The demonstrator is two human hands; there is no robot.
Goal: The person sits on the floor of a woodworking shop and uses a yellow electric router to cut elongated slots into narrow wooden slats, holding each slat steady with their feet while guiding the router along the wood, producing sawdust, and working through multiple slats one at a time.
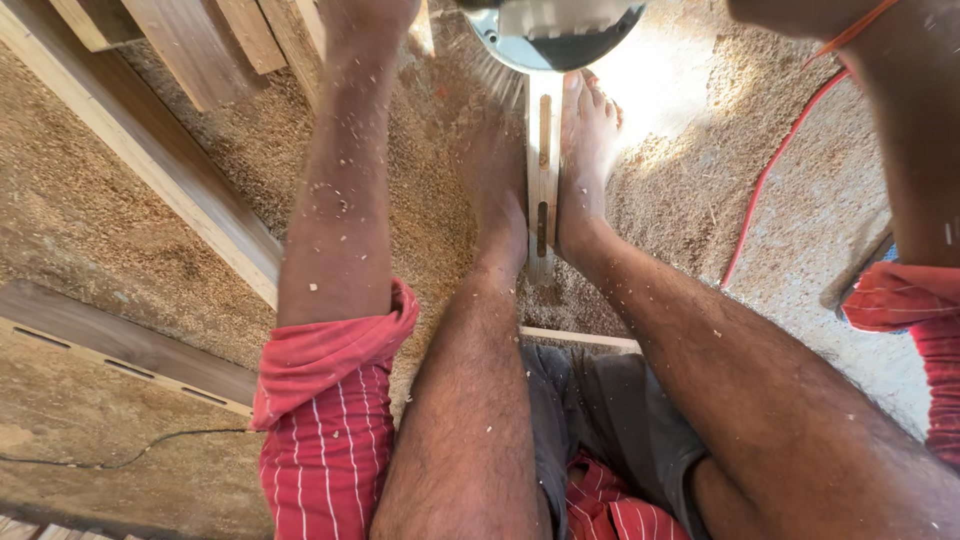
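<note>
A narrow pale wooden strip (543, 170) with two slots cut in it lies on the ground, clamped between my two bare feet (585, 150). At its far end sits a power tool with a silver-grey round guard (555, 30), throwing sawdust. My left forearm (345, 200), speckled with chips, reaches to the top edge left of the tool. Only the base of my left hand (368, 10) shows, its fingers cut off. My right forearm (915, 150) crosses the upper right corner, and the right hand is out of the frame.
Thick sawdust (180, 210) covers the ground. Long planks (150, 150) lie along the left, and a slotted board (130, 350) sits lower left. A red cord (770, 170) runs down from the upper right. A thin black cable (120, 460) trails at the bottom left.
</note>
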